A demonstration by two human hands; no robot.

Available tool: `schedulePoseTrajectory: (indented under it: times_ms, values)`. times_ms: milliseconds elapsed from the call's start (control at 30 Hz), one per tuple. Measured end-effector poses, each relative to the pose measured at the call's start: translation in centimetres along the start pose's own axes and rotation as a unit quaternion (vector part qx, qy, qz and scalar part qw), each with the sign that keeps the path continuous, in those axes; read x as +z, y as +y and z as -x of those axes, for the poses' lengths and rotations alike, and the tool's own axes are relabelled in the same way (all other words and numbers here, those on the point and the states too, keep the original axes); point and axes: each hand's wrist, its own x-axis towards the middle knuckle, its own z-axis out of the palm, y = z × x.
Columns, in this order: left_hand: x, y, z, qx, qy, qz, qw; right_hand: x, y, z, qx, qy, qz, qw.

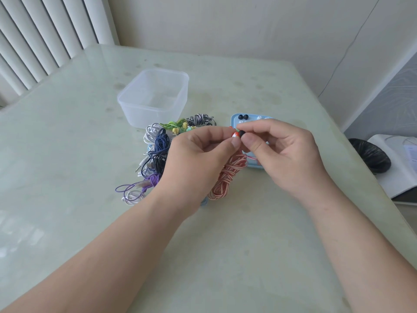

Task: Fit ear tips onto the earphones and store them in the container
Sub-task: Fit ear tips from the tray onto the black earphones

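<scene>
Here, black ear tips (243, 117) in tray (233, 123)

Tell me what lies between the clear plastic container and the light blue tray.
In the head view, a black-and-white striped earphone bundle lies between the clear plastic container and the light blue tray, with a green earphone bundle beside it.
</scene>
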Motion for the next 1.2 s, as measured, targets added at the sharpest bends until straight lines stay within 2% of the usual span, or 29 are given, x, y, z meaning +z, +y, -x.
schedulePoseTrajectory:
  times_ms: [167,233,300,433,567,733,900,1033,1200]
  values:
    - [-0.1,0.5,-0.1,0.010,0.006,0.047,0.999,-1.0,-0.8,0.1,0.122,-0.050,-0.090,0.987]
    - [-0.3,0.7,-0.1,0.010,0.010,0.063,0.998,-0.9,-1.2,0.2,0.135,-0.088,-0.101,0.982]
    - [-0.3,1.0,0.1,0.008,0.014,0.068,0.998,-0.3,-1.4,0.5,0.140,-0.093,-0.118,0.979]
    - [-0.2,1.6,0.5,0.050,0.066,-0.062,0.995,0.5,-1.4,0.6,0.201,-0.017,-0.195,0.960]
    - [-0.4,3.1,0.0,0.061,0.064,-0.163,0.983,1.4,-2.4,-0.4,0.228,0.055,-0.243,0.941]
    - [-2.4,7.0,-1.8,0.106,0.038,-0.247,0.962,3.4,-5.6,-4.4,0.228,0.046,-0.275,0.933]
    - [-6.8,10.1,-5.4,0.100,0.070,-0.329,0.937,6.4,-7.9,-9.4,0.230,-0.030,-0.236,0.944]
    - [-10.1,10.5,-9.7,0.043,0.102,-0.390,0.914,8.2,-7.7,-12.2,0.233,-0.008,-0.107,0.967]
    - [-11.0,9.1,-13.4,-0.009,0.033,-0.521,0.853,8.2,-6.5,-12.6,0.229,-0.009,-0.078,0.970]
